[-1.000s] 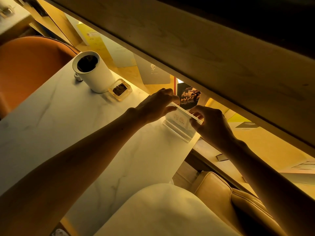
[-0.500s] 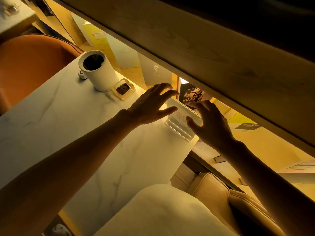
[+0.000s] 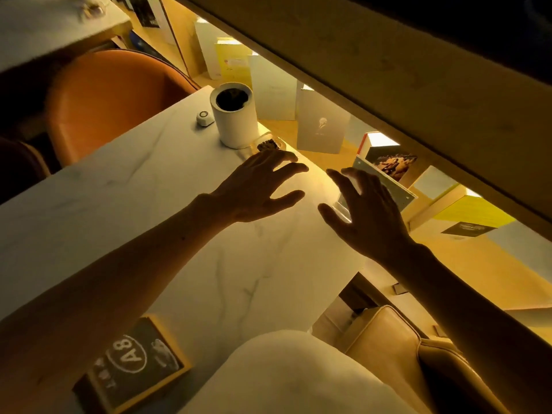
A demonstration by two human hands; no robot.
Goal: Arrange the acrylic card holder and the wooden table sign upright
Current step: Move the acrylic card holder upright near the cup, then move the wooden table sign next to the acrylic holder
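The clear acrylic card holder (image 3: 391,186) stands upright at the far right edge of the white marble table (image 3: 143,210), partly hidden behind my right hand (image 3: 367,213). That hand hovers in front of it with fingers spread and holds nothing. My left hand (image 3: 260,186) floats over the table to the left, also spread and empty. The wooden table sign (image 3: 134,363), dark-faced with "A8" on it, lies flat near the table's front left edge, under my left forearm.
A white cylindrical container (image 3: 234,115) stands at the far edge with a small white round device (image 3: 204,117) beside it and a small clear tray (image 3: 268,144) of dark items. Books and cards (image 3: 322,127) line the lit shelf beyond. An orange chair (image 3: 110,100) and a beige seat (image 3: 397,348) flank the table.
Both hands let go of the acrylic holder and pulled back with fingers spread. The view has dropped, so the wooden sign has come into sight at the bottom left.
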